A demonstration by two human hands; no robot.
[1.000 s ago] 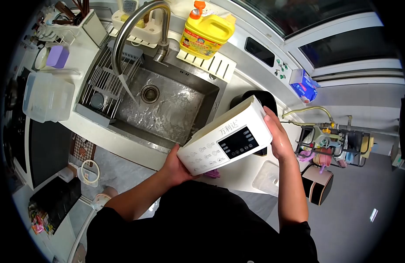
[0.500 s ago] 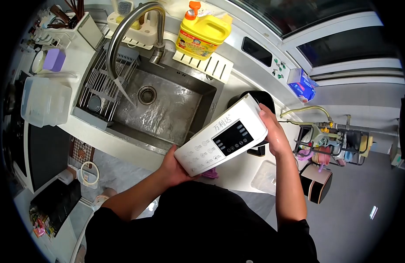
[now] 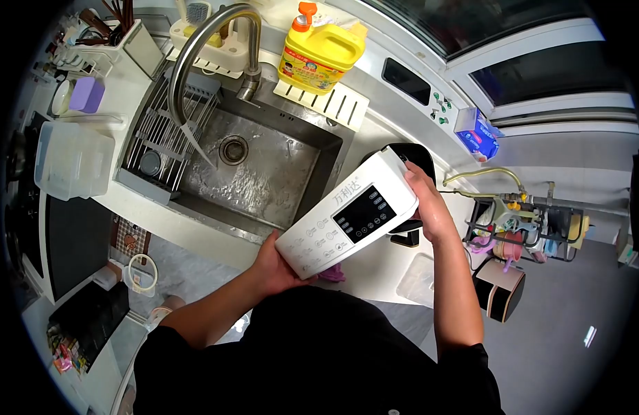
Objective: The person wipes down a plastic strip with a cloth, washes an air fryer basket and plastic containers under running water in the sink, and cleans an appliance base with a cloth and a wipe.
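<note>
Held up at a slant in front of me is a white box-shaped appliance with a black panel, rows of printed icons and Chinese lettering on its face. My left hand grips its lower left end, fingers wrapped underneath. At the upper right end, my right hand is closed around the edge. Behind that end a black object on the counter is partly hidden. A bit of purple cloth shows below the appliance's lower edge.
Left of the appliance is a steel sink with water flowing from a curved tap. A yellow jug stands behind it. A drying rack lies across the sink's left side. A clear plastic container sits on the left counter.
The appliance and my right hand have shifted very slightly left; both hands keep their grip. Otherwise the scene looks the same.
</note>
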